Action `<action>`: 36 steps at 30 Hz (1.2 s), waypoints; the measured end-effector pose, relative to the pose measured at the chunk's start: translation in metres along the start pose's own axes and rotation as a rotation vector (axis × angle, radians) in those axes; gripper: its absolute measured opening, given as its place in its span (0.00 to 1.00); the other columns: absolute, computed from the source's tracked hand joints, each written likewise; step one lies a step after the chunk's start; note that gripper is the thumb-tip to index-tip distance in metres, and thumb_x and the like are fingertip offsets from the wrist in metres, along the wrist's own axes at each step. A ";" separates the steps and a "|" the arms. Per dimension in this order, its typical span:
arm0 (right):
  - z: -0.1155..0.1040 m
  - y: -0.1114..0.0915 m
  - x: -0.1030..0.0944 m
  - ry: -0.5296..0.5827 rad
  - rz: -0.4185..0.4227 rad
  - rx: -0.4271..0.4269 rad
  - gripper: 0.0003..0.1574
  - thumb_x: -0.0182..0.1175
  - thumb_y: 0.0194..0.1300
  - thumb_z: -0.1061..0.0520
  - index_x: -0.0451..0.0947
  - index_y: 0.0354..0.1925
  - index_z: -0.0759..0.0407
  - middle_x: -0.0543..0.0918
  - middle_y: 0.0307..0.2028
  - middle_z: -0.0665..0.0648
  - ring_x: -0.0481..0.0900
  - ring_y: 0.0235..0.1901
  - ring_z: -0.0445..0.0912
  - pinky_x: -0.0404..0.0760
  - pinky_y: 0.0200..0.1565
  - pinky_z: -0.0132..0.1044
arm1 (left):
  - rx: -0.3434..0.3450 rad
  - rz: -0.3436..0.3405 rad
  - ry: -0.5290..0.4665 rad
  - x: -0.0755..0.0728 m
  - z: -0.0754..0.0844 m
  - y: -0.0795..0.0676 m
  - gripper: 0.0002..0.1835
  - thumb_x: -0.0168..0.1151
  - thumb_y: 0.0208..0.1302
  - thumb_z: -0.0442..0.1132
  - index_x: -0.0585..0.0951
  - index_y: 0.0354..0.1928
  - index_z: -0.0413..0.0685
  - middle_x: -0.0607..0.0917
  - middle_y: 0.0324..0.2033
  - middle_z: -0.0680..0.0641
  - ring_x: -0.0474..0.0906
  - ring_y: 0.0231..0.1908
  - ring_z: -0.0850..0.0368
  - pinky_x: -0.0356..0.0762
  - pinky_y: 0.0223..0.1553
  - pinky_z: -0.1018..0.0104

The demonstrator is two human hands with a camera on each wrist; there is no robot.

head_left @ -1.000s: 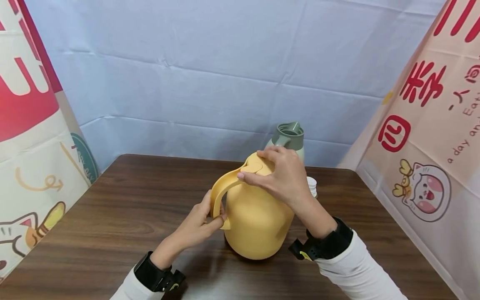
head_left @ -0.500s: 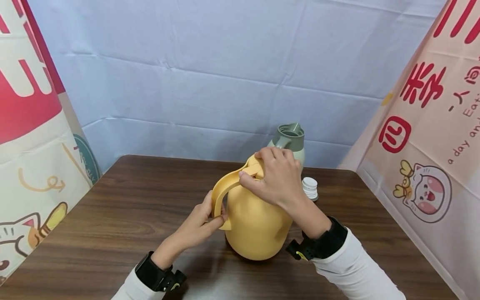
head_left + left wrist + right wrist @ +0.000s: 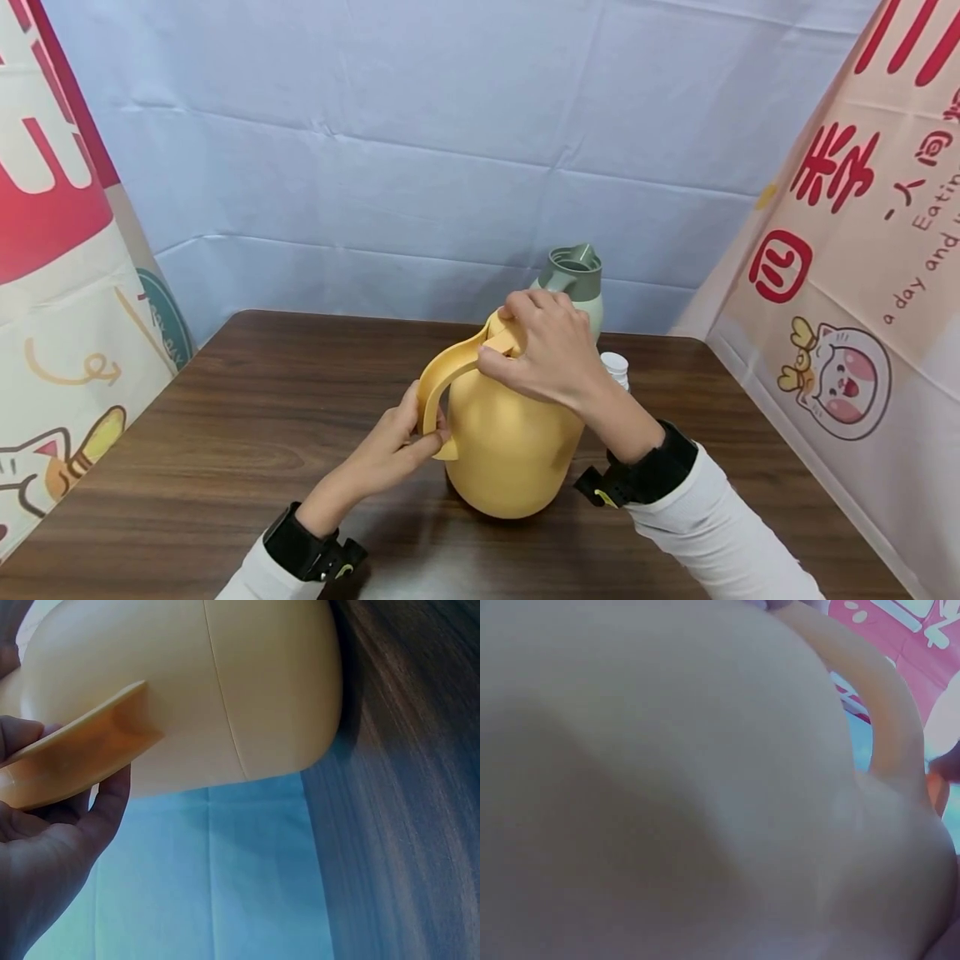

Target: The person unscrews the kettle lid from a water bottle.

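We have the yellow jug point(image 3: 510, 454) just right of the frame's centre, low down, on the brown table point(image 3: 300, 392). Our left hand point(image 3: 392, 439) is clamped on its handle point(image 3: 435, 379), at the jug's left; our right hand point(image 3: 551, 346) is clamped over the lid point(image 3: 504, 335), thumb on the near side and fingers over the top.

We seem to be working at the lid while steadying the jug. To do this well, we should hold the handle firmly against any twist, press evenly around the lid and let the base bear the weight, so that the jug does not rock.

The yellow jug's inside is hidden from us. Behind it, right of centre, the green jug point(image 3: 572, 283) shows an uncovered mouth; its inside is dark and we cannot tell what it holds. A white cap point(image 3: 614, 362) shows beyond our right wrist, partly hidden.
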State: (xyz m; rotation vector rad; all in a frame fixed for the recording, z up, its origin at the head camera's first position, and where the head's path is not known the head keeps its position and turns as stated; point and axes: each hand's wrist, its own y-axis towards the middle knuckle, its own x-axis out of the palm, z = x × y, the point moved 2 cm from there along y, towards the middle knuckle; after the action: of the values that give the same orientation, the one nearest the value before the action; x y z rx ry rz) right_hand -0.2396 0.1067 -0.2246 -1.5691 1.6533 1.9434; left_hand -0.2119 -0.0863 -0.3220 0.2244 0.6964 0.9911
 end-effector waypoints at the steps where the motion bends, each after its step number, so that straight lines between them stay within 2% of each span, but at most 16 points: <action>1: 0.001 0.000 -0.001 0.022 -0.007 -0.022 0.26 0.51 0.47 0.38 0.75 0.36 0.55 0.78 0.39 0.54 0.71 0.40 0.54 0.67 0.35 0.50 | -0.003 0.001 0.001 0.000 0.000 0.000 0.14 0.50 0.61 0.21 0.62 0.42 0.43 0.73 0.28 0.46 0.70 0.26 0.61 0.71 0.26 0.65; 4: 0.006 -0.002 -0.003 0.091 -0.028 -0.082 0.24 0.54 0.48 0.39 0.75 0.38 0.54 0.78 0.40 0.53 0.71 0.43 0.53 0.66 0.38 0.51 | -0.012 0.003 -0.001 -0.001 -0.001 0.000 0.13 0.49 0.62 0.21 0.63 0.43 0.41 0.74 0.29 0.45 0.70 0.26 0.61 0.71 0.26 0.66; 9: 0.015 -0.009 -0.005 0.175 -0.059 -0.119 0.26 0.57 0.50 0.42 0.76 0.44 0.55 0.76 0.51 0.55 0.68 0.54 0.53 0.63 0.46 0.56 | -0.010 -0.002 -0.014 0.001 -0.004 0.000 0.12 0.49 0.62 0.21 0.63 0.44 0.38 0.74 0.29 0.44 0.70 0.25 0.62 0.71 0.26 0.66; 14: 0.023 -0.015 -0.003 0.273 -0.038 -0.172 0.24 0.58 0.51 0.47 0.77 0.46 0.56 0.74 0.56 0.56 0.67 0.58 0.52 0.58 0.52 0.60 | -0.034 -0.020 -0.030 0.003 -0.004 0.000 0.11 0.49 0.63 0.22 0.62 0.45 0.37 0.74 0.30 0.44 0.70 0.27 0.61 0.72 0.28 0.65; 18: 0.028 -0.018 -0.003 0.400 0.001 -0.259 0.20 0.60 0.51 0.53 0.79 0.44 0.57 0.75 0.54 0.59 0.67 0.58 0.54 0.58 0.56 0.57 | -0.033 -0.019 -0.027 0.001 -0.003 0.000 0.11 0.49 0.62 0.22 0.63 0.44 0.36 0.74 0.30 0.44 0.70 0.27 0.60 0.72 0.28 0.65; 22: 0.029 -0.022 -0.006 0.492 0.077 -0.341 0.16 0.60 0.54 0.55 0.81 0.42 0.58 0.77 0.52 0.62 0.69 0.56 0.56 0.65 0.54 0.48 | -0.010 0.002 -0.015 -0.001 -0.002 0.000 0.11 0.49 0.62 0.22 0.63 0.42 0.40 0.74 0.29 0.45 0.69 0.25 0.61 0.71 0.27 0.66; 24: 0.028 -0.025 -0.008 0.506 0.129 -0.381 0.15 0.60 0.58 0.52 0.82 0.41 0.59 0.78 0.49 0.63 0.71 0.54 0.57 0.69 0.52 0.43 | -0.003 0.009 -0.012 -0.002 -0.002 0.000 0.12 0.49 0.62 0.22 0.63 0.42 0.42 0.74 0.29 0.44 0.69 0.25 0.61 0.71 0.26 0.66; 28: 0.027 -0.032 -0.013 0.505 0.219 -0.438 0.18 0.57 0.63 0.48 0.83 0.37 0.62 0.79 0.45 0.64 0.74 0.48 0.57 0.71 0.46 0.35 | -0.005 0.008 -0.008 -0.002 -0.002 -0.001 0.13 0.49 0.62 0.22 0.63 0.43 0.43 0.74 0.29 0.43 0.69 0.25 0.62 0.71 0.26 0.66; 36: 0.029 -0.043 -0.016 0.454 0.326 -0.427 0.21 0.62 0.61 0.47 0.84 0.34 0.65 0.80 0.41 0.66 0.76 0.44 0.58 0.70 0.50 0.37 | -0.013 0.004 -0.008 0.000 -0.002 0.000 0.13 0.49 0.63 0.22 0.63 0.43 0.44 0.74 0.29 0.45 0.70 0.25 0.62 0.71 0.26 0.65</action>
State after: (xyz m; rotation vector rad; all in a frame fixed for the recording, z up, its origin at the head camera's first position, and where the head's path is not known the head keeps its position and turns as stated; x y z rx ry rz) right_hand -0.2209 0.1539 -0.2447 -2.1448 1.8374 2.3608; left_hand -0.2133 -0.0870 -0.3237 0.2187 0.6825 0.9979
